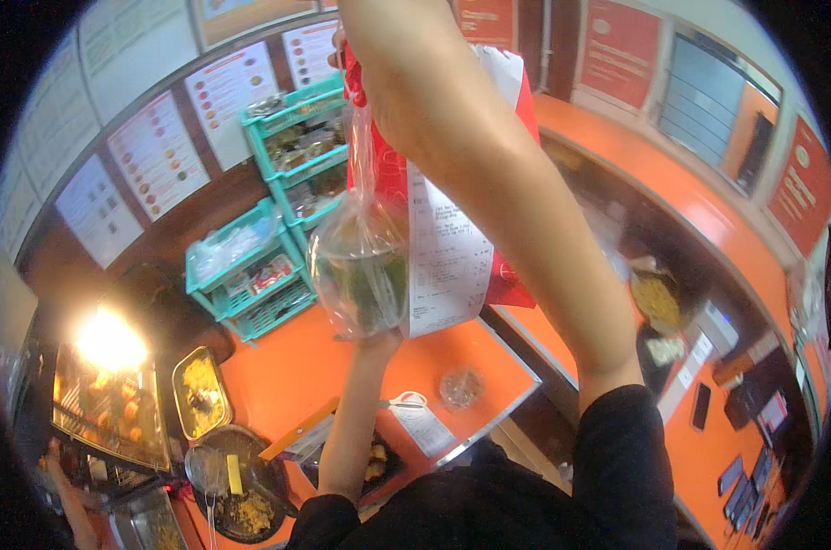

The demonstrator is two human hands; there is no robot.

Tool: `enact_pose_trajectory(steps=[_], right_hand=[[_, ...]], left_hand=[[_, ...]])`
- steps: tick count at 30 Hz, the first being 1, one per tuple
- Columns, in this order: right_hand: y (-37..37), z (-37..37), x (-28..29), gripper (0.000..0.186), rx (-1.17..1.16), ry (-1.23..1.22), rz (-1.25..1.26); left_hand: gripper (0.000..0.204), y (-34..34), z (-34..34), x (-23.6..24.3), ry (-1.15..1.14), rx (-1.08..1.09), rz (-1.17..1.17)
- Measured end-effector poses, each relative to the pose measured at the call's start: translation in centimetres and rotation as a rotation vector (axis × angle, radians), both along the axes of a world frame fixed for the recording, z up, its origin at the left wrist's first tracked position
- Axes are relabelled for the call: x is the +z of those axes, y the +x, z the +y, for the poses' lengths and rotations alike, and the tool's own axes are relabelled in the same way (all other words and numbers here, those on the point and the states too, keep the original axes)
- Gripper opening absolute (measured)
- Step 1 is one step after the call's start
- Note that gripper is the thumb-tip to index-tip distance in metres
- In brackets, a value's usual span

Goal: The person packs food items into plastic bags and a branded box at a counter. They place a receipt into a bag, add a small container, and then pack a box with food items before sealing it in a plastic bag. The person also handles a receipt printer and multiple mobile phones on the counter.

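A red paper bag [516, 275] with a long white receipt [448, 284] on its front hangs in front of me. Beside it, a clear plastic bag holds a cup with green contents [356, 280]. My right hand [340, 50] is raised at the top, its visible fingers closed around the bags' upper part; my forearm hides much of it. From below, my left hand [377, 341] supports the bagged cup, most fingers hidden behind it.
Teal baskets [260, 284] stand behind. The orange counter [269, 357] carries scissors [406, 401], a food tray [200, 394], a pan [255, 513] and a small clear tub [461, 388]. A lit warmer [109, 412] and another person's arm [72, 504] are left; phones [745, 481] lie right.
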State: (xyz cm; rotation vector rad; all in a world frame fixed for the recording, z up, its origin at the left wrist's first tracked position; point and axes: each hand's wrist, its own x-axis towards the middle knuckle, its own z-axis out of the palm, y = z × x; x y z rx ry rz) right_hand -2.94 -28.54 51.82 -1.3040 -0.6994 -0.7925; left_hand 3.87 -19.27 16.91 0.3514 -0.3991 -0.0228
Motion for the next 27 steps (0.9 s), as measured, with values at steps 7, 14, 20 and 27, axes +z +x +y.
enact_pose_trajectory(steps=[7, 14, 20, 27], right_hand=[[-1.1, -5.6, 1.6, 0.057, -0.220, 0.007, 0.104], [-5.3, -13.7, 1.7, 0.054, -0.256, -0.090, 0.215], [-7.0, -22.1, 1.5, 0.061, -0.377, -0.061, 0.355], [-7.4, -32.4, 0.9, 0.050, -0.475, 0.113, 0.195]], left_hand=[[0.083, 1.5, -7.0, -0.7, -0.161, -0.541, -0.035], [0.081, 0.1, -16.1, 1.3, -0.033, -0.504, 0.015], [0.080, -2.5, -25.2, 3.9, 0.046, -0.417, 0.006], [0.079, -5.8, -36.9, 5.8, 0.028, -0.591, -0.040]])
